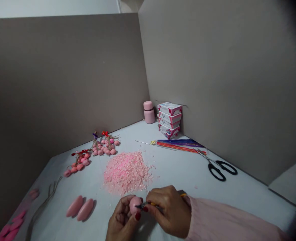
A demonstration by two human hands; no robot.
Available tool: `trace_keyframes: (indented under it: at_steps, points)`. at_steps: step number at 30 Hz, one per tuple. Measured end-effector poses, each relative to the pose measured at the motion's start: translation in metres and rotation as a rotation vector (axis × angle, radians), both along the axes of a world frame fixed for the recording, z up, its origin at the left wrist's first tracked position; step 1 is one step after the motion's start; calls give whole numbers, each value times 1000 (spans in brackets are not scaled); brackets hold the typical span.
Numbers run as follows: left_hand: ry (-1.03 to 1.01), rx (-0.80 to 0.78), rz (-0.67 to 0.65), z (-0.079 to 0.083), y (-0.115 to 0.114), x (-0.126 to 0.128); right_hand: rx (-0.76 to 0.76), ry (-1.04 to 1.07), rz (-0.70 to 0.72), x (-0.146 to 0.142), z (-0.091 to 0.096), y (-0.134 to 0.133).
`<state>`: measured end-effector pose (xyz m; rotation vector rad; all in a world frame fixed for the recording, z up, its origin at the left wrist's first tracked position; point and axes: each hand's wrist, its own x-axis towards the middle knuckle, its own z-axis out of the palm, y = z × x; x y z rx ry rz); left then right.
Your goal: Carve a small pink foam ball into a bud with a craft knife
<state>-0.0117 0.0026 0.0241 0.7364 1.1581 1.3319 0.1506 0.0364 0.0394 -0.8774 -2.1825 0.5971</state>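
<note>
My left hand [123,219], at the bottom middle of the head view, is closed around a small pink ball [135,205] between thumb and fingers. My right hand [169,211] grips a yellow and black craft knife [153,203], its dark tip touching the front of the ball. The knife's back end sticks out behind the knuckles. Just beyond both hands spreads a heap of pink shavings [128,172]. Two smooth pink oval pieces [85,209] lie to the left of my left hand.
Bunches of pink balls on twine [81,162] lie back left, with loose twine [41,207] and pink pieces [14,226] nearer. Black-handled scissors [217,169] and coloured strips [180,145] are at right. Stacked boxes [170,118] and a pink flask [149,113] stand by grey partitions [213,73].
</note>
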Motion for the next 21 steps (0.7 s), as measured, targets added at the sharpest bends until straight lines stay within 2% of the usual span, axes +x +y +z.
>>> trace_keyframes:
  at_steps: [3, 7, 14, 17, 21]
  points:
    - [33, 1, 54, 9, -1, 2, -13, -11, -26, -1, 1, 0]
    - [36, 22, 94, 14, -2, 3, -36, -38, -41, -2, 0, 1]
    - [32, 33, 24, 10, -4, 2, -56, -142, -200, 1, -4, 13]
    - [-49, -2, 25, 4, -1, -1, -49, -77, -174, 0, -3, 11]
    - [-132, 3, -16, -5, 3, -4, -23, -10, -72, -2, -1, 2]
